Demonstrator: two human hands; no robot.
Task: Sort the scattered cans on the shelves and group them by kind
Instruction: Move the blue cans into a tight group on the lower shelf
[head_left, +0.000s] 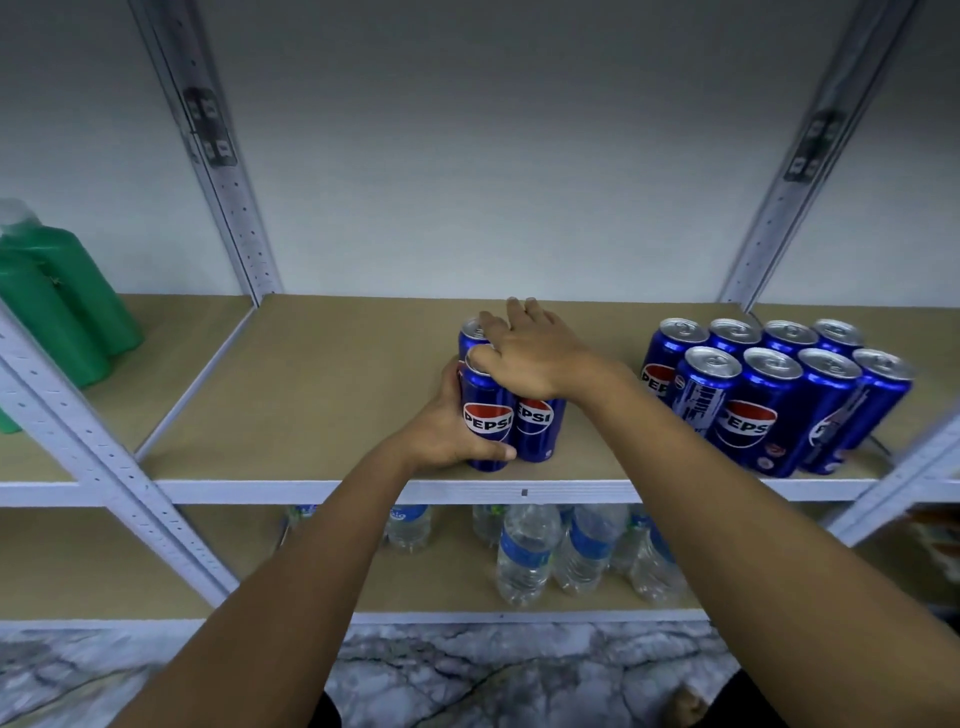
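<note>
A small cluster of blue Pepsi cans stands near the front edge of the brown shelf (322, 395). My left hand (441, 431) wraps around the front left can (487, 421) from its left side. Beside it stands a second can (537, 428), and a third can (471, 335) shows behind. My right hand (530, 353) lies flat over the tops of this cluster, fingers spread toward the back. To the right, several more blue Pepsi cans (769, 405) stand grouped in two rows.
Green plastic bottles (57, 306) stand at the far left of the neighbouring shelf bay. Several clear water bottles (530, 551) sit on the lower shelf. White perforated uprights (228, 197) frame the bay. Marble-patterned floor lies below.
</note>
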